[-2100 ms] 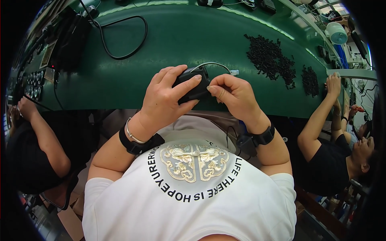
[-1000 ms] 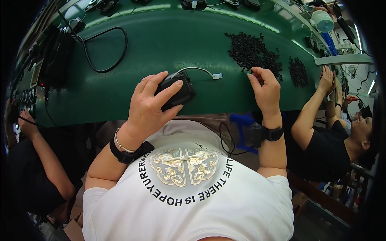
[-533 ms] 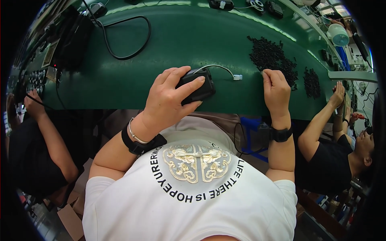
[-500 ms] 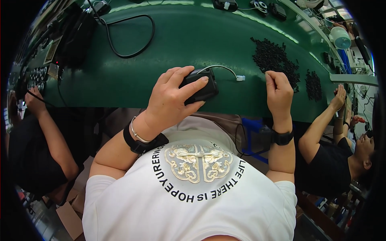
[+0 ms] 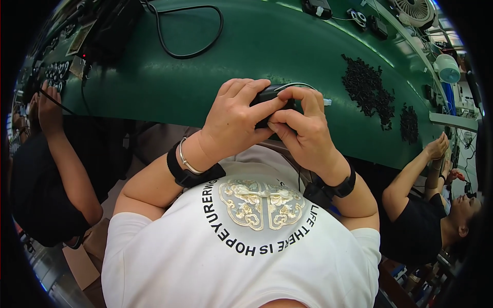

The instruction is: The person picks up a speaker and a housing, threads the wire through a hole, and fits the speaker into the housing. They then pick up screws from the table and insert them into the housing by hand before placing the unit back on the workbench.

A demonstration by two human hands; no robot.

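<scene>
My left hand (image 5: 231, 115) is wrapped round a small black box-shaped device (image 5: 268, 94) at the near edge of the green table. Against the right end of that device, my right hand (image 5: 310, 128) has its fingers curled and pinched close. Whatever it pinches, if anything, is hidden behind the fingers. A thin pale cable (image 5: 300, 84) arches from the device over my right fingers. Its white plug (image 5: 327, 102) sticks out just beyond the knuckles. Both hands cover most of the device's face.
Right of my hands lies a pile of small black parts (image 5: 367, 84), with a smaller pile (image 5: 409, 124) beyond it. A black cable loop (image 5: 218, 31) and a black machine (image 5: 110, 38) occupy the far left. Co-workers sit on both sides; a fan (image 5: 415, 11) stands far right.
My right hand has moved left from beside the pile of black parts to the device, where it now meets my left hand. The whole view has shifted and tilted slightly.
</scene>
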